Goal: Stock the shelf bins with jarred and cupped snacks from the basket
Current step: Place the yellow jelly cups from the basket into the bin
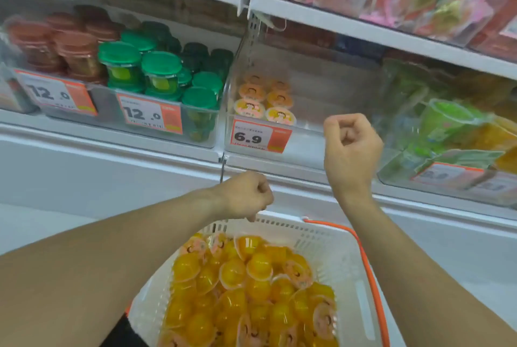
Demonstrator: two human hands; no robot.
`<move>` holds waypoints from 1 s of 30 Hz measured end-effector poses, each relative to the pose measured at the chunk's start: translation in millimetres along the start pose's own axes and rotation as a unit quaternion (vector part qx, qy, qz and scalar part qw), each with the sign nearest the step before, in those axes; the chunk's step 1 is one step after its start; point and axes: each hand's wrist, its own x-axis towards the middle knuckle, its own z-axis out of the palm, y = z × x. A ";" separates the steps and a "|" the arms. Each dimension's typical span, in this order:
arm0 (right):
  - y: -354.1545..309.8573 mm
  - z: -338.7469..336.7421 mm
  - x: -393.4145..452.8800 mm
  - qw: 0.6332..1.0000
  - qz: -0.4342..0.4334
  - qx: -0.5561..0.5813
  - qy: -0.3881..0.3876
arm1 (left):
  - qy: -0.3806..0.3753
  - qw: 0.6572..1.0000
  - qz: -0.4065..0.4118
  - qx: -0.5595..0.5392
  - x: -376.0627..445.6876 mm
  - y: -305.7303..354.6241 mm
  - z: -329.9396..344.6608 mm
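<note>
While both your hands are empty, take stock from the largest item down. Shelving: the white shelf carries clear bins side by side. Basket: the white slotted basket with an orange handle sits below your arms, heaped with orange jelly cups, some lying lid-up, some on their sides. Target bin: the clear bin tagged 6.9 holds only a few matching jelly cups at its left front; the rest of what can be seen of it is bare. Neighbouring bin: green-lidded jars to the left, red-lidded jars beyond, both under 12.0 tags. Hands: your right hand is raised in front of the 6.9 bin, fingers curled into a loose fist around nothing; your left hand hangs over the basket's far rim, also curled and holding nothing. Handling advice, as judgement: the cups look light and slippery, so lift a few by their rims, seat them lid-up in rows behind the existing ones, and keep them out of the jar bins.
</note>
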 end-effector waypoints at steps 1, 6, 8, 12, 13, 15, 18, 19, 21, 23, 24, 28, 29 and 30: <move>21.4 -2.7 -22.6 0.999 0.047 0.007 -0.008 | -0.017 0.998 -0.005 0.057 1.9 -6.0 9.0; 133.9 -23.8 -143.0 0.931 0.217 -0.171 -0.240 | -0.069 0.953 -0.091 0.282 10.9 -70.2 83.7; 158.7 -39.8 -174.7 0.858 0.242 -0.262 -0.370 | -0.062 0.949 -0.166 0.260 10.5 -107.0 123.5; 180.4 -59.6 -200.1 0.760 0.292 -0.305 -0.494 | -0.019 0.950 -0.223 0.217 -3.0 -162.4 180.4; 183.2 -58.8 -201.2 0.754 0.299 -0.300 -0.503 | 0.011 0.957 -0.209 0.201 -5.5 -168.9 185.8; 184.7 -53.6 -202.5 0.758 0.310 -0.307 -0.485 | 0.054 0.966 -0.188 0.171 -4.7 -178.6 191.9; 183.0 -42.2 -202.4 0.778 0.272 -0.320 -0.467 | 0.074 0.969 -0.185 0.143 4.6 -178.1 191.7; 182.6 -37.7 -203.4 0.766 0.251 -0.326 -0.494 | 0.076 0.969 -0.187 0.144 8.1 -176.2 190.1; 178.7 -29.7 -205.6 0.688 0.184 -0.385 -0.588 | 0.080 0.967 -0.183 0.159 15.0 -176.5 185.5; 178.6 -25.2 -211.9 0.633 0.143 -0.422 -0.633 | 0.074 0.964 -0.179 0.181 18.7 -178.1 181.8; 178.0 -22.7 -214.5 0.631 0.144 -0.425 -0.632 | 0.070 0.963 -0.175 0.191 19.8 -178.5 181.2; 171.8 -2.8 -218.8 0.677 0.166 -0.446 -0.561 | 0.059 0.961 -0.197 0.183 25.1 -175.1 178.4; 169.3 1.5 -220.1 0.684 0.150 -0.458 -0.548 | 0.053 0.961 -0.203 0.183 26.2 -174.8 177.2; 166.3 3.2 -221.9 0.685 0.132 -0.466 -0.544 | 0.047 0.960 -0.206 0.183 26.8 -174.3 176.0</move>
